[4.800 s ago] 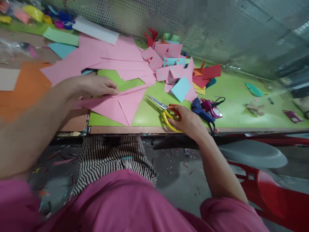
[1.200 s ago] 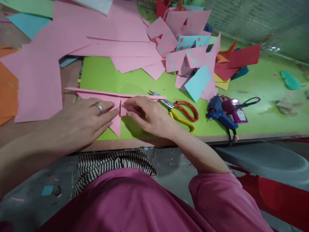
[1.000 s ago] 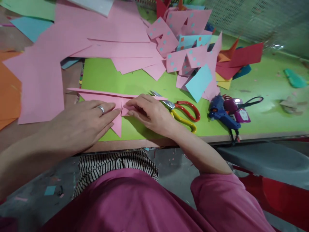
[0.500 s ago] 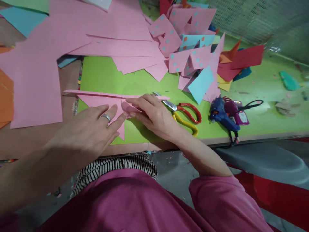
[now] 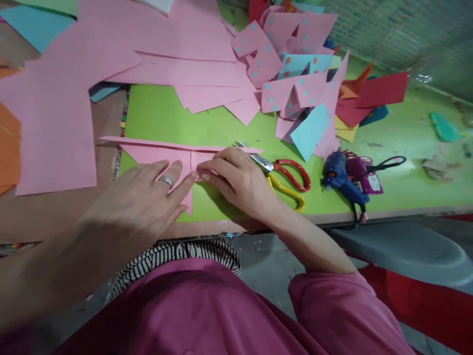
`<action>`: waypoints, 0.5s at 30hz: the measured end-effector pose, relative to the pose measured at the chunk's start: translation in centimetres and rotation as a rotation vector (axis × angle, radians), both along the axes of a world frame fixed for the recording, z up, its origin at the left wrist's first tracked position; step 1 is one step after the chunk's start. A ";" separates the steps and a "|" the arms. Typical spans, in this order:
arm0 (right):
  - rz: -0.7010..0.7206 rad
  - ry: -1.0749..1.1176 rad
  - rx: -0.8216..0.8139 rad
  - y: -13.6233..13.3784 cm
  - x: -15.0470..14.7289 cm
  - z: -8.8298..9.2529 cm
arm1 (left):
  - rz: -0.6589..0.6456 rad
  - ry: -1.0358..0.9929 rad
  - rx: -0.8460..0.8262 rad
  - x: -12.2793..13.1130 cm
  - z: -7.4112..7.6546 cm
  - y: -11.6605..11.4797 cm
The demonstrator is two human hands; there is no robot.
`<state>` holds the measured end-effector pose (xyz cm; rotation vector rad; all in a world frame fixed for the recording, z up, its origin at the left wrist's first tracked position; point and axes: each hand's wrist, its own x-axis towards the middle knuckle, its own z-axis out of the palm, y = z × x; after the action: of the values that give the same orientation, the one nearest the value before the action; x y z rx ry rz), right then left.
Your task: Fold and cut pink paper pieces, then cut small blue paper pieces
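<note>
A folded pink paper (image 5: 148, 154) with a long thin top strip lies on the green mat (image 5: 166, 118) near the table's front edge. My left hand (image 5: 140, 202), a ring on one finger, lies flat on it with the fingers stretched out. My right hand (image 5: 236, 177) presses its fingertips down on the paper's right flap, just right of a crease in the middle. The two hands almost touch at the fingertips. Neither hand lifts the paper.
Scissors with red and yellow handles (image 5: 284, 177) lie right beside my right hand. A blue glue gun (image 5: 342, 177) and a purple one (image 5: 362, 170) sit further right. Large pink sheets (image 5: 111, 54) and dotted pink pieces (image 5: 273, 64) crowd the back. A red chair (image 5: 424, 296) stands at lower right.
My right hand left the scissors and came onto the pink paper. In the last second it pressed the small raised flap flat, and my left hand slid slightly right.
</note>
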<state>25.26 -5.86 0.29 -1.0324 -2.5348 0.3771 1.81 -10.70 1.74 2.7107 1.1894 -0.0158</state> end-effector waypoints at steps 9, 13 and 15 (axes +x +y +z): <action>0.007 -0.010 0.026 0.0 0.0 -0.2 | 0.007 0.096 0.045 0.6 1.1 0.2; 0.016 -0.025 0.047 -0.1 -0.1 0.0 | -0.059 -0.037 0.064 0.4 0.5 0.2; 0.015 -0.030 0.049 -0.2 -0.1 0.1 | -0.083 -0.071 0.102 0.4 0.0 0.3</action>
<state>25.17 -6.05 0.35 -1.0087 -2.5666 0.3042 2.25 -10.36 1.71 2.8216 1.0855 0.1333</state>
